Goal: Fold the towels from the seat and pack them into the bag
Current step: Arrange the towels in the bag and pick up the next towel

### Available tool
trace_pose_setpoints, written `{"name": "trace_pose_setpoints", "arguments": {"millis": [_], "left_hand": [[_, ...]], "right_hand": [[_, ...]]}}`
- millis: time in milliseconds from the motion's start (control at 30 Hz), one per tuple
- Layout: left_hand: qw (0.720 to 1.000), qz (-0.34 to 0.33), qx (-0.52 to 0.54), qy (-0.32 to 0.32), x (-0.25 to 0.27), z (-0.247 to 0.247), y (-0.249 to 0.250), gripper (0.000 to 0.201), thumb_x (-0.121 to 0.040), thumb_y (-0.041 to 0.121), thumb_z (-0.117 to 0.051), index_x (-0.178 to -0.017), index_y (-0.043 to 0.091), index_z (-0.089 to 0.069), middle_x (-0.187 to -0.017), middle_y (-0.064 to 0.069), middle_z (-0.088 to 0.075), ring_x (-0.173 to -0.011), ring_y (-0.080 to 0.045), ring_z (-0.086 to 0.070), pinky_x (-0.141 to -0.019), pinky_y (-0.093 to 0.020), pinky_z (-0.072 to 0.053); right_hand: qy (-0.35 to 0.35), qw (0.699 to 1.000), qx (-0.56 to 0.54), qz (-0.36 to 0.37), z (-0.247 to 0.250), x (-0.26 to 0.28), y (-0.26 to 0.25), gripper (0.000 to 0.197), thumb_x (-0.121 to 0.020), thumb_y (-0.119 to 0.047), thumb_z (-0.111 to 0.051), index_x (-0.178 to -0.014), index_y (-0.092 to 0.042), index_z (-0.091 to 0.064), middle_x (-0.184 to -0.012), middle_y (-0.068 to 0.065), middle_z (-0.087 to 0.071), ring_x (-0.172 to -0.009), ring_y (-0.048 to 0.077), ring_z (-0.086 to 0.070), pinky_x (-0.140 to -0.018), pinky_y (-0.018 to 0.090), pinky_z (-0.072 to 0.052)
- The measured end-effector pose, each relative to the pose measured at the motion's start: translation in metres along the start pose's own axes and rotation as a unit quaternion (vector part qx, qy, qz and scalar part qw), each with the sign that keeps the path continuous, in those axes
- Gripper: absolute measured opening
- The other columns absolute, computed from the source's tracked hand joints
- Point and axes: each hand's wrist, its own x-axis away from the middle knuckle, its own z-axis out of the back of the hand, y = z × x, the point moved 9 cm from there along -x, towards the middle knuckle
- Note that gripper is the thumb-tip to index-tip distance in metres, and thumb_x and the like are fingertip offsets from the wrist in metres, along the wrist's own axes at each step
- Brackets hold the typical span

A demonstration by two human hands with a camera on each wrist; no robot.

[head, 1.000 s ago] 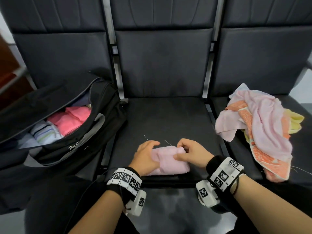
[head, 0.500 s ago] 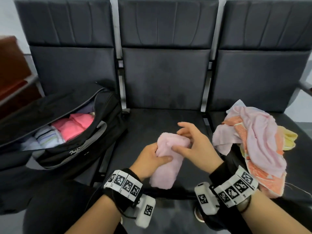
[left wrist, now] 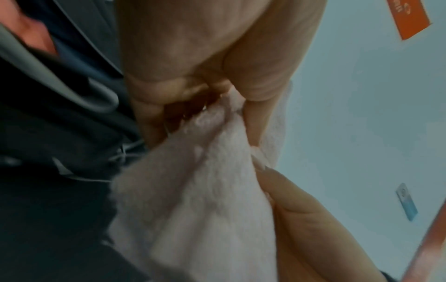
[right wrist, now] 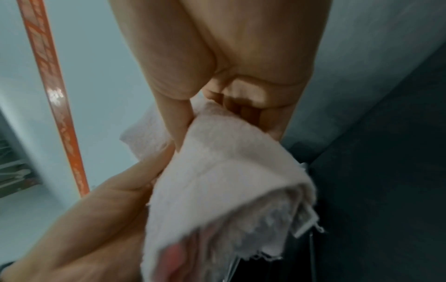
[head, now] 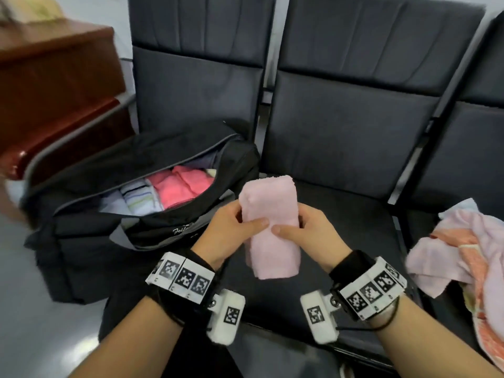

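Note:
A folded pale pink towel (head: 268,214) is held upright above the middle seat (head: 341,214). My left hand (head: 234,227) grips its left side and my right hand (head: 305,230) grips its right side, thumbs across the front. In the left wrist view my left hand (left wrist: 217,114) pinches the pink towel (left wrist: 193,209). In the right wrist view my right hand (right wrist: 217,114) pinches the towel (right wrist: 229,181). The open black bag (head: 81,241) sits on the left seat with folded pink, striped and white towels (head: 163,192) inside. Unfolded towels (head: 469,255) lie heaped on the right seat.
The dark seat backs (head: 354,105) rise behind. A brown wooden cabinet (head: 54,91) stands at the far left beyond the bag. A metal armrest bar (head: 81,132) runs by the bag's far side. Grey floor (head: 32,309) lies at lower left.
Both hands have lifted the folded pink towel off the middle seat, turned it upright and carried it left toward the bag. The view has swung left.

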Motion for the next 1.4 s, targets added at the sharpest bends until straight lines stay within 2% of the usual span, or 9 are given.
{"name": "trace_pose_setpoints", "arguments": {"millis": [367,600,733,900,1000,1067,1167,1267,1400], "left_hand": [[0.933,0.006,-0.194,0.305,0.009,0.304,-0.007,0.026,-0.086,0.003,-0.071,-0.095,0.027,-0.065,-0.099,0.001,-0.067,-0.092,-0.015,-0.064,-0.085,-0.027,-0.050],[0.828,0.137,-0.282,0.466,0.063,0.440,-0.045,0.050,-0.081,0.022,-0.068,-0.130,0.027,-0.057,-0.133,-0.012,-0.052,-0.123,-0.034,-0.051,-0.110,-0.051,-0.042],[0.863,0.187,-0.175,0.435,0.062,0.460,-0.083,0.061,-0.091,0.013,-0.062,-0.148,0.022,-0.042,-0.142,-0.009,-0.049,-0.118,-0.027,-0.058,-0.101,-0.038,-0.050],[0.880,0.213,-0.064,0.419,0.054,0.464,-0.116,0.031,-0.096,0.011,-0.061,-0.127,0.017,-0.059,-0.124,-0.010,-0.066,-0.109,-0.028,-0.065,-0.097,-0.045,-0.053],[0.881,0.195,-0.084,0.422,0.051,0.468,-0.116,0.019,-0.098,0.015,-0.062,-0.117,0.019,-0.063,-0.114,-0.011,-0.068,-0.084,-0.016,-0.062,-0.075,-0.030,-0.051],[0.880,0.195,-0.122,0.415,0.049,0.470,-0.112,0.026,-0.099,0.021,-0.061,-0.123,0.010,-0.064,-0.115,-0.012,-0.068,-0.094,-0.023,-0.063,-0.079,-0.033,-0.050],[0.871,0.138,-0.208,0.423,0.050,0.477,-0.080,0.026,-0.099,0.028,-0.060,-0.119,0.012,-0.066,-0.103,-0.006,-0.068,-0.097,-0.024,-0.064,-0.072,-0.028,-0.046],[0.854,0.036,-0.249,0.455,0.056,0.476,-0.030,0.009,-0.098,0.029,-0.058,-0.106,0.029,-0.063,-0.086,0.016,-0.062,-0.076,0.005,-0.055,-0.066,-0.015,-0.040],[0.856,-0.038,-0.198,0.476,0.063,0.467,0.009,0.017,-0.098,0.026,-0.055,-0.084,0.036,-0.054,-0.071,0.031,-0.060,-0.065,0.013,-0.053,-0.057,-0.006,-0.040]], "right_hand": [[-0.071,0.995,0.066,0.017,-0.157,-0.168,-0.036,0.033,-0.085,-0.021,-0.075,-0.117,-0.018,-0.065,-0.110,-0.005,-0.072,-0.098,0.012,-0.069,-0.083,0.034,-0.059],[-0.109,0.988,0.094,0.058,-0.270,-0.254,-0.046,0.035,-0.083,-0.022,-0.075,-0.117,-0.018,-0.063,-0.110,-0.007,-0.069,-0.100,0.010,-0.064,-0.085,0.033,-0.054],[-0.154,0.973,0.139,0.104,-0.330,-0.264,-0.038,0.032,-0.082,-0.020,-0.074,-0.111,-0.016,-0.062,-0.102,-0.002,-0.069,-0.094,0.013,-0.062,-0.080,0.027,-0.051],[-0.313,0.911,0.239,0.123,-0.375,-0.239,-0.003,0.022,-0.086,-0.020,-0.068,-0.105,-0.015,-0.061,-0.091,-0.002,-0.067,-0.081,0.010,-0.062,-0.072,0.027,-0.047],[-0.359,0.895,0.245,0.099,-0.372,-0.235,0.007,0.019,-0.088,-0.021,-0.068,-0.104,-0.024,-0.059,-0.089,-0.011,-0.065,-0.074,-0.005,-0.057,-0.069,0.014,-0.044],[-0.378,0.889,0.244,0.085,-0.366,-0.237,0.005,0.023,-0.086,-0.018,-0.071,-0.101,-0.031,-0.058,-0.089,-0.013,-0.065,-0.077,-0.006,-0.057,-0.071,0.010,-0.042],[-0.331,0.907,0.249,0.078,-0.346,-0.261,-0.006,0.018,-0.084,-0.015,-0.071,-0.097,-0.025,-0.062,-0.095,-0.006,-0.069,-0.090,0.008,-0.064,-0.081,0.028,-0.051],[-0.255,0.925,0.278,0.046,-0.326,-0.288,-0.013,0.018,-0.079,-0.016,-0.071,-0.095,-0.021,-0.066,-0.093,-0.003,-0.070,-0.092,0.019,-0.065,-0.080,0.034,-0.053],[-0.289,0.849,0.443,0.001,-0.333,-0.292,-0.002,0.016,-0.081,-0.021,-0.065,-0.087,-0.006,-0.066,-0.086,0.008,-0.069,-0.079,0.028,-0.064,-0.060,0.031,-0.045]]}}
